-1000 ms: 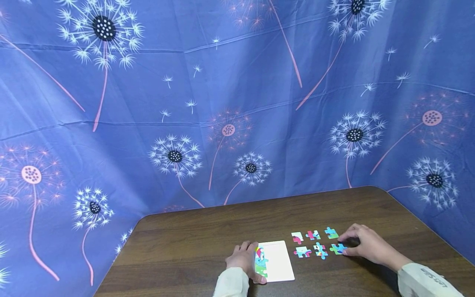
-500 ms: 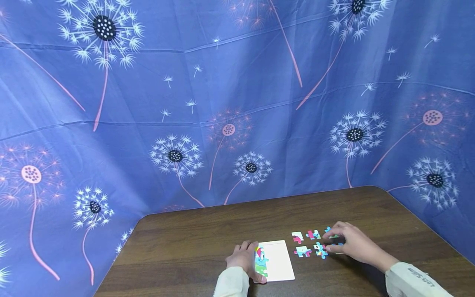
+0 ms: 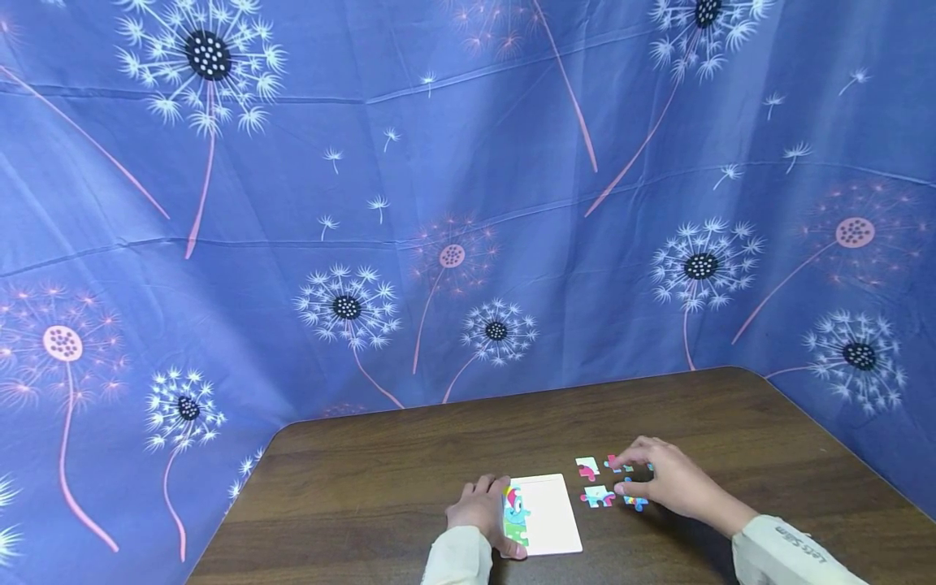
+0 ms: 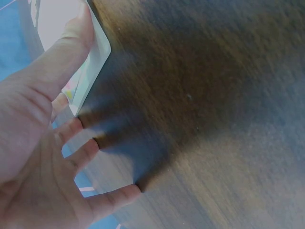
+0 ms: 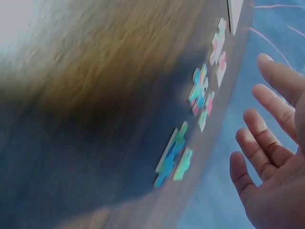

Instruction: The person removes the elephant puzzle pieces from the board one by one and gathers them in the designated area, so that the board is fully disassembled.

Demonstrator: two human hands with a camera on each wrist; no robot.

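Note:
My left hand (image 3: 478, 512) rests at the left side of a square white puzzle board (image 3: 553, 516). Its thumb (image 4: 71, 43) lies on the board in the left wrist view, while the other fingers reach down to the table, spread apart. A strip of joined pieces (image 3: 515, 520) with a blue cartoon figure fills the board's left side. Over the loose jigsaw pieces hovers my right hand (image 3: 676, 479), fingers extended and thumb apart, nothing between them. Below it, a blue-green piece (image 5: 170, 155) and a multicoloured piece (image 5: 198, 90) lie on the table.
Left of the right hand lie a white-and-pink piece (image 3: 587, 468) and a white-blue piece (image 3: 598, 496). The brown wooden table (image 3: 380, 479) carries everything. A blue dandelion-print cloth (image 3: 556, 244) hangs behind it and along its sides.
My right hand has moved left from the rightmost pieces to above the middle ones, leaving the pieces in place. The left hand and the board have stayed still.

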